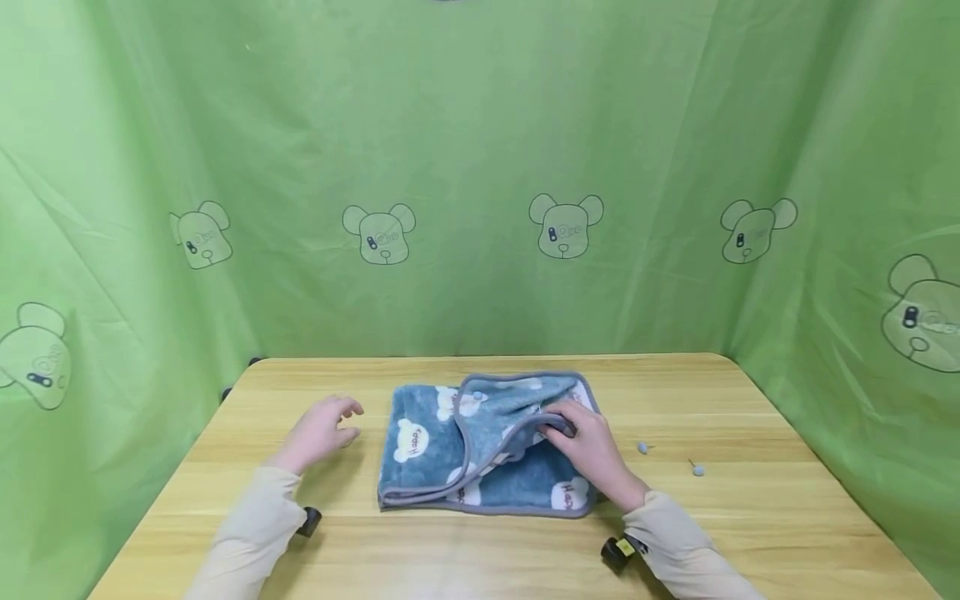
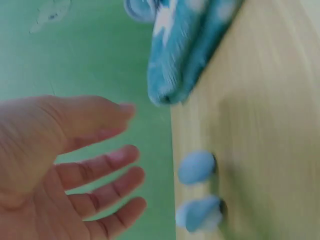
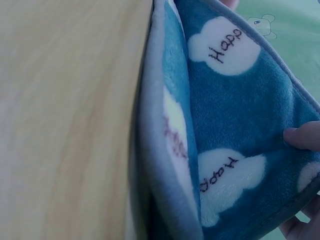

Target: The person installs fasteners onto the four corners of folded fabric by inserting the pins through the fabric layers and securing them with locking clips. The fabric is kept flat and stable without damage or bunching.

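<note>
A folded teal fleece blanket (image 1: pixel 431 462) with grey edging and white bear-head patches lies mid-table. My right hand (image 1: pixel 592 450) pinches a grey-edged layer near its right side and lifts it into a raised fold. In the right wrist view, the thumb (image 3: pixel 305 136) presses the raised blanket layer (image 3: pixel 240 110), while other fingers are partly hidden behind it. To the left of the blanket, my left hand (image 1: pixel 322 432) hovers with loosely bent fingers, holding nothing. A small pale-blue round piece (image 1: pixel 477 396) shows on the blanket's upper layer.
Two small pale-blue knobs with thin stems, one nearer (image 1: pixel 698 470) and one by the blanket (image 1: pixel 643 447), lie at the right. Two light-blue rounded things (image 2: pixel 197 167) stand on the table in the left wrist view. Green curtains (image 1: pixel 480 167) surround the wooden table (image 1: pixel 750 533).
</note>
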`<state>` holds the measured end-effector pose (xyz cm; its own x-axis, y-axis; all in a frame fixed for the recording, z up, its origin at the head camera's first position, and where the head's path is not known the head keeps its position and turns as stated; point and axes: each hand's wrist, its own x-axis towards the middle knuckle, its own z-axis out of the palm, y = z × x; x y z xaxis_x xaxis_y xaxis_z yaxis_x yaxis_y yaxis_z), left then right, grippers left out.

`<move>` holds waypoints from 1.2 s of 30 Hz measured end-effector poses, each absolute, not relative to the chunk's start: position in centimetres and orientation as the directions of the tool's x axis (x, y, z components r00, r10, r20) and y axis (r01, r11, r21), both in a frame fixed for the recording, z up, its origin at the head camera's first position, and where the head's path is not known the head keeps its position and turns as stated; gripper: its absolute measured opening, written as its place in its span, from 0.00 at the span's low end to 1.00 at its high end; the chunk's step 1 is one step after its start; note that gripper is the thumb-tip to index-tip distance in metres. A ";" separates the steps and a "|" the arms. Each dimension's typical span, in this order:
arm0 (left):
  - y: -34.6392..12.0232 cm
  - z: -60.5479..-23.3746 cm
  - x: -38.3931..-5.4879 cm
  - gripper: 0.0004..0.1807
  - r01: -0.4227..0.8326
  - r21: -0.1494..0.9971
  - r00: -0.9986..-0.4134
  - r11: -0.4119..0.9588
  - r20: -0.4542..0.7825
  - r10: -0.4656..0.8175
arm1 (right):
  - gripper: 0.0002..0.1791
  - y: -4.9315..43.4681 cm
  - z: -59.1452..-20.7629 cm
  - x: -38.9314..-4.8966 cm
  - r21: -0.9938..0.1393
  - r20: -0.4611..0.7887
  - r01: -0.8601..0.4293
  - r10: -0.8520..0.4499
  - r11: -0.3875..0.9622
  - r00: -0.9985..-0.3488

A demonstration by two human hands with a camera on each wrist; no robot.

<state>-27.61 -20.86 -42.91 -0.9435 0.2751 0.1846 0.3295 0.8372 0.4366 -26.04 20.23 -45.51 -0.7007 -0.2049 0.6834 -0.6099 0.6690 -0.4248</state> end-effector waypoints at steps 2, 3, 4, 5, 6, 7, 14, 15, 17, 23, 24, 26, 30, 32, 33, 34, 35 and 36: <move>-21.5 -43.0 -27.5 0.15 0.307 0.413 -0.952 0.857 0.141 0.273 | 0.13 20.3 -45.5 -26.0 -0.422 0.685 -0.613 -0.208 0.667 -0.698; -21.6 -43.1 -27.4 0.15 0.296 0.405 -0.955 0.865 0.120 0.271 | 0.13 20.3 -45.5 -26.1 -0.421 0.686 -0.615 -0.209 0.667 -0.697; -21.8 -43.2 -27.4 0.15 0.287 0.400 -0.958 0.870 0.100 0.269 | 0.13 20.3 -45.5 -26.0 -0.421 0.686 -0.616 -0.211 0.666 -0.696; -21.9 -43.3 -27.4 0.15 0.283 0.391 -0.959 0.876 0.089 0.270 | 0.13 20.3 -45.6 -26.0 -0.420 0.686 -0.618 -0.213 0.665 -0.696; -21.9 -43.5 -27.4 0.14 0.282 0.381 -0.959 0.881 0.080 0.273 | 0.13 20.3 -45.6 -26.0 -0.419 0.687 -0.620 -0.215 0.664 -0.694; -21.9 -43.6 -27.4 0.14 0.283 0.373 -0.958 0.884 0.072 0.276 | 0.13 20.3 -45.6 -26.0 -0.418 0.686 -0.621 -0.217 0.663 -0.694; -21.7 -44.7 -27.4 0.10 0.294 0.340 -0.956 0.893 0.097 0.278 | 0.14 20.3 -45.9 -25.9 -0.421 0.679 -0.620 -0.223 0.662 -0.700; -21.7 -44.8 -27.4 0.09 0.298 0.337 -0.955 0.893 0.107 0.278 | 0.13 20.3 -45.9 -25.9 -0.423 0.678 -0.619 -0.222 0.662 -0.701; -21.7 -45.1 -27.4 0.09 0.301 0.333 -0.953 0.894 0.124 0.275 | 0.13 20.3 -45.9 -25.9 -0.425 0.677 -0.621 -0.224 0.659 -0.701; -21.8 -45.4 -27.6 0.08 0.294 0.307 -0.955 0.905 0.137 0.263 | 0.13 20.2 -45.8 -26.0 -0.428 0.677 -0.622 -0.223 0.656 -0.702; -21.7 -45.4 -27.6 0.07 0.288 0.300 -0.957 0.909 0.134 0.259 | 0.13 20.2 -45.8 -26.0 -0.426 0.677 -0.621 -0.224 0.658 -0.701; -21.7 -45.5 -27.8 0.07 0.280 0.282 -0.959 0.917 0.130 0.253 | 0.13 20.2 -45.8 -26.0 -0.423 0.678 -0.622 -0.225 0.660 -0.700; -21.6 -45.7 -28.0 0.08 0.271 0.268 -0.961 0.925 0.125 0.245 | 0.13 20.2 -45.8 -26.0 -0.413 0.684 -0.629 -0.231 0.659 -0.692; -21.5 -45.7 -28.0 0.08 0.271 0.268 -0.961 0.924 0.125 0.246 | 0.13 20.2 -45.8 -26.0 -0.408 0.686 -0.630 -0.233 0.661 -0.689; -21.5 -45.7 -28.1 0.08 0.273 0.269 -0.961 0.924 0.126 0.248 | 0.13 20.2 -45.8 -26.0 -0.405 0.688 -0.630 -0.233 0.663 -0.688; -21.5 -45.7 -28.1 0.08 0.277 0.269 -0.960 0.923 0.129 0.250 | 0.13 20.2 -45.8 -26.0 -0.401 0.689 -0.629 -0.233 0.666 -0.686; -21.5 -45.7 -28.0 0.08 0.277 0.270 -0.959 0.922 0.130 0.250 | 0.13 20.2 -45.8 -26.0 -0.399 0.689 -0.627 -0.233 0.669 -0.687; -21.5 -45.7 -28.0 0.07 0.281 0.269 -0.958 0.921 0.133 0.254 | 0.13 20.2 -45.8 -26.0 -0.395 0.689 -0.626 -0.234 0.673 -0.686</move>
<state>-28.00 -21.46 -45.66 -0.9580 0.2540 0.1327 0.2815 0.9212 0.2687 -25.98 20.19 -45.77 -0.6864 -0.2335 0.6887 -0.6255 0.6726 -0.3954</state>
